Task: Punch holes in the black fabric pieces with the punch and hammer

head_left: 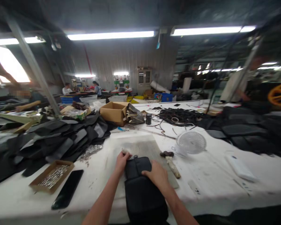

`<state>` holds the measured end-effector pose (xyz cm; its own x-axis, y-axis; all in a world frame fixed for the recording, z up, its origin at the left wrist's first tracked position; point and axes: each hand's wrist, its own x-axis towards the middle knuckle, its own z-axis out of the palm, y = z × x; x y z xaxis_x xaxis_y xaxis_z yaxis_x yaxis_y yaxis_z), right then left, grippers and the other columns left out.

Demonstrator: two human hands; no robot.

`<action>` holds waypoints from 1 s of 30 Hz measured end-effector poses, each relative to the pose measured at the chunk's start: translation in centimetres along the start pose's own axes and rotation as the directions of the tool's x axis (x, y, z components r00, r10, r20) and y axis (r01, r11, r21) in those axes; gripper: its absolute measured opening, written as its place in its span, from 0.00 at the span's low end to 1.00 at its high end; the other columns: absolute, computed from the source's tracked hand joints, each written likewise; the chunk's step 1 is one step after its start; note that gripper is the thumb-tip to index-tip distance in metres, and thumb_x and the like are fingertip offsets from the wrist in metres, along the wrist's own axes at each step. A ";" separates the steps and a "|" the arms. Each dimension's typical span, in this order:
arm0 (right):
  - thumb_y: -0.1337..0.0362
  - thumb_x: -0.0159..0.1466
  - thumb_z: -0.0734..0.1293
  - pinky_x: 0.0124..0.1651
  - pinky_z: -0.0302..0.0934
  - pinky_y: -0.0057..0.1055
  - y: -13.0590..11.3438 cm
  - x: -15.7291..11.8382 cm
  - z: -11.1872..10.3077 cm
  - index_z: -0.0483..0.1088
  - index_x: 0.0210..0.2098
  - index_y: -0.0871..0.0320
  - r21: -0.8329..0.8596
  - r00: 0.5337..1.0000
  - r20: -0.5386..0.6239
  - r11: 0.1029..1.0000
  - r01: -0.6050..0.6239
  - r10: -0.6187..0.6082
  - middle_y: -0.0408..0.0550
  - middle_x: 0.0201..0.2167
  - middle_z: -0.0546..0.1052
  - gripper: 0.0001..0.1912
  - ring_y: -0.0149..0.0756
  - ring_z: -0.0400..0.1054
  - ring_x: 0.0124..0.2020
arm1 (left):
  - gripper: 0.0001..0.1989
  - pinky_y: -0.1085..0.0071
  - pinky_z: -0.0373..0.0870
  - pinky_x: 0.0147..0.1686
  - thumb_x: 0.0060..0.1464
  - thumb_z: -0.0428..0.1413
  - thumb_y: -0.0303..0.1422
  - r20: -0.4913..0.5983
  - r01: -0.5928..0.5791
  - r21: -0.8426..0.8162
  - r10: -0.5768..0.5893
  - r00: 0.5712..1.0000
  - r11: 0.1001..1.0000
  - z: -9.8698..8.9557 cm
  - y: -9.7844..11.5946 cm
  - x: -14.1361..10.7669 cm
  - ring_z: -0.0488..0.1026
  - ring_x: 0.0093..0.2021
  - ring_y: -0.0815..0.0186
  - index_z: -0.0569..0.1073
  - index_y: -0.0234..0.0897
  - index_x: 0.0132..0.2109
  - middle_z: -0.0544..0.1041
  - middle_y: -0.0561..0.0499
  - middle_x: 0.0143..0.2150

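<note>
A black bag (144,198) with a boxy body and a narrower top section lies on the worktable in front of me. A small ring and strap show at its far end. My left hand (122,162) is at the bag's far left corner, fingertips pinched together. Something small and pale shows at those fingertips, too blurred to name. My right hand (158,176) holds the bag's right side, thumb across the top and fingers down along the edge. Just right of the bag lies a hammer (172,164) with a pale handle. A greyish board (150,145) is partly under the bag.
On the left are a cardboard tray (49,178) of small metal pieces, a black phone (67,189) and piled black panels (61,140). A white fan (191,142) stands right, beyond it black straps (178,115). A cardboard box (113,112) is behind. Other people work farther off.
</note>
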<state>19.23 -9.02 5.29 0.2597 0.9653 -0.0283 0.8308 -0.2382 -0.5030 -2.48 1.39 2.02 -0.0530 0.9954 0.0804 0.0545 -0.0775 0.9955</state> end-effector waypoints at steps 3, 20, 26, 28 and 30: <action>0.57 0.52 0.86 0.58 0.72 0.46 -0.5 1.0 -0.4 0.82 0.55 0.60 0.113 1.000 0.028 0.994 -0.011 0.008 0.62 0.54 0.86 0.34 0.62 0.80 0.58 | 0.42 0.55 0.77 0.53 0.42 0.66 0.73 -0.008 -0.023 0.041 0.023 1.000 0.999 -0.3 -0.3 0.0 0.83 0.47 0.47 0.84 0.36 0.41 0.87 0.40 0.42; 0.47 0.65 0.80 0.56 0.76 0.41 11.9 -6.1 -17.7 0.85 0.54 0.56 0.746 0.871 0.255 0.659 0.100 -0.420 0.48 0.49 0.88 0.25 0.50 0.82 0.50 | 0.49 0.45 0.76 0.63 0.34 0.65 0.78 -0.010 0.006 0.095 -0.005 1.000 0.995 -0.7 -0.2 -0.3 0.84 0.52 0.37 0.86 0.37 0.43 0.89 0.39 0.45; 0.31 0.62 0.75 0.38 0.76 0.36 20.5 0.6 -32.6 0.79 0.60 0.62 0.664 0.622 -0.674 0.696 0.275 0.397 0.61 0.52 0.84 0.44 0.44 0.79 0.41 | 0.47 0.45 0.72 0.69 0.38 0.67 0.76 0.001 -0.041 0.101 0.041 0.999 0.994 -0.4 0.2 -0.8 0.83 0.59 0.36 0.88 0.37 0.45 0.90 0.38 0.51; 0.29 0.64 0.70 0.33 0.71 0.31 21.7 1.5 -33.5 0.71 0.69 0.63 0.636 0.504 -0.732 0.723 0.268 0.457 0.63 0.57 0.81 0.50 0.38 0.75 0.37 | 0.47 0.45 0.72 0.69 0.37 0.66 0.76 -0.002 -0.030 0.106 0.030 1.000 0.994 -0.4 0.1 -0.8 0.82 0.60 0.35 0.88 0.37 0.46 0.89 0.38 0.52; 0.29 0.61 0.72 0.30 0.67 0.29 21.5 1.4 -31.4 0.70 0.69 0.64 0.609 0.485 -0.752 0.752 0.252 0.447 0.61 0.54 0.81 0.52 0.36 0.73 0.35 | 0.47 0.45 0.72 0.69 0.38 0.66 0.76 0.001 -0.025 0.113 0.025 1.000 0.993 -0.4 -0.1 -0.7 0.82 0.60 0.35 0.89 0.37 0.46 0.89 0.38 0.52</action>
<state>52.89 -16.20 21.53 0.8672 0.2807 0.4114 0.3906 0.1292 -0.9115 -2.81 0.67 1.87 -0.0510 0.9931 0.1056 0.1683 -0.0956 0.9811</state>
